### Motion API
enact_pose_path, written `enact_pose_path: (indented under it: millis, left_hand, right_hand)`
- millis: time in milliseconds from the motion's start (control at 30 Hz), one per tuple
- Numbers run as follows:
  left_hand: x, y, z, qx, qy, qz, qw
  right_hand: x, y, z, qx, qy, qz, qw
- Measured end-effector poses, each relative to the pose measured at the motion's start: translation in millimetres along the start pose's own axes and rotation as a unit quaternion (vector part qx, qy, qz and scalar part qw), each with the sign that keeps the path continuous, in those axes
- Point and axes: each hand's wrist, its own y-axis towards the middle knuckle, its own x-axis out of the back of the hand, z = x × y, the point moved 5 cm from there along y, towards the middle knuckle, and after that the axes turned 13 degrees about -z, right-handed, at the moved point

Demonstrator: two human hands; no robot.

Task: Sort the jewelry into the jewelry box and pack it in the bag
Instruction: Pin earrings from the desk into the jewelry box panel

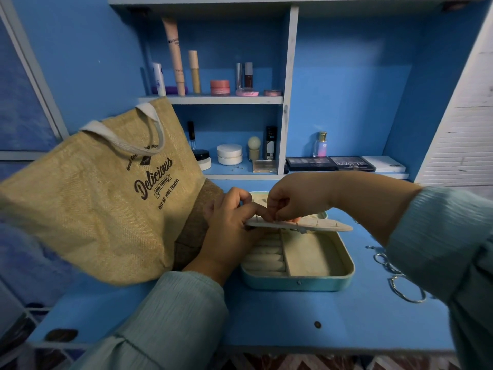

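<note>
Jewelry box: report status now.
Left hand holds the earring panel; right hand pinches at it. Jewelry box open, bag beside it. Bracelets wait on desk.

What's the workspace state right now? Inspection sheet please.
Surface: blue desk, with a small dark round spot near its front.
Job's things: jewelry box open, earring panel raised; jute bag upright at left; silver bangles loose at right.
Clutter: cosmetics on shelves, palettes behind.
Grippers: left hand steadies the panel's left end; right hand pinches at its edge.
Cables: nothing seen.
Surroundings: blue shelf unit, white slatted panel at right.
</note>
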Motion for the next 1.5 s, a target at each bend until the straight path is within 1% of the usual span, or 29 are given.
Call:
enact_pose_path:
  millis: [133,300,433,533,633,733,800,867,967,1100,1233,1400,1500]
  left_hand:
    - [-1,0,1,0.007,0.001,0.004,1.0]
    - [-2,1,1,0.045,0.001,0.019,0.999]
    - [-2,1,2,0.035,0.005,0.02,0.999]
    - [0,1,1,0.035,0.017,0.009,0.999]
    - [2,1,-1,0.053,0.018,-0.001,0.998]
    - [1,4,-1,0.063,0.021,-0.003,0.998]
    - [1,6,-2,0.078,0.055,0.001,0.995]
    - [3,9,-6,0.06,0.084,-0.018,0.994]
    - [4,10,-10,0.055,0.083,-0.038,0.994]
    - [7,8,-18,0.023,0.098,-0.069,0.993]
    - [10,8,-26,0.0,0.142,-0.054,0.988]
    - [16,6,-41,-0.036,0.186,-0.056,0.98]
    - [20,6,-55,-0.09,0.216,-0.074,0.969]
  right_hand:
    - [1,0,0,-0.004,0.016,0.003,1.0]
    - [1,-1,-5,-0.016,0.045,0.002,0.999]
    - [-2,1,-2,-0.006,0.011,-0.002,1.0]
    - [0,0,-2,-0.016,0.027,-0.005,0.999]
    - [6,-6,-7,-0.042,0.084,-0.036,0.995]
    - [14,-17,-13,-0.044,0.075,-0.076,0.993]
    - [18,-28,-19,-0.045,0.076,-0.101,0.991]
    - [21,-38,-26,-0.045,0.085,-0.125,0.987]
    - [24,-53,-37,-0.052,0.111,-0.16,0.98]
    - [26,-68,-44,-0.039,0.076,-0.199,0.976]
    - [25,-73,-45,-0.044,0.049,-0.245,0.967]
    - [25,-76,-45,-0.069,0.042,-0.263,0.961]
    - [25,-83,-48,-0.086,0.036,-0.26,0.961]
